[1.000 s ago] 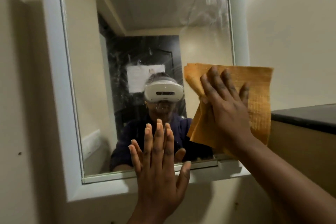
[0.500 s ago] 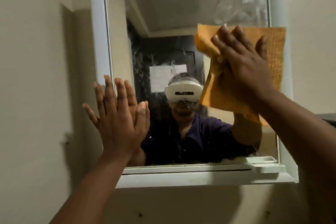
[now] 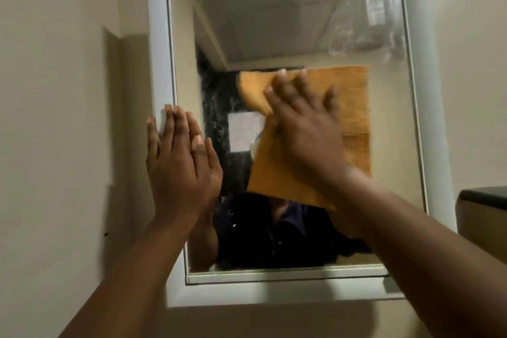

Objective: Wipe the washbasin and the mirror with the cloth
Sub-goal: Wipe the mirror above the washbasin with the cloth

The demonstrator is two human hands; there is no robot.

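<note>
Flat-palmed, our right hand (image 3: 304, 129) presses the orange cloth (image 3: 277, 175) mid-mirror (image 3: 274, 22) (smears upper right); our left hand (image 3: 178, 167), fingers spread, braces at the white frame (image 3: 157, 63).

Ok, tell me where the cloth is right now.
In the head view, the orange cloth lies flat against the middle of the mirror, pressed under the right hand, with the left hand at the frame's left edge.

No readable text, labels or numbers anywhere; the white paper sheet (image 3: 244, 131) reflected in the mirror (image 3: 274, 22) shows no legible writing.
</note>
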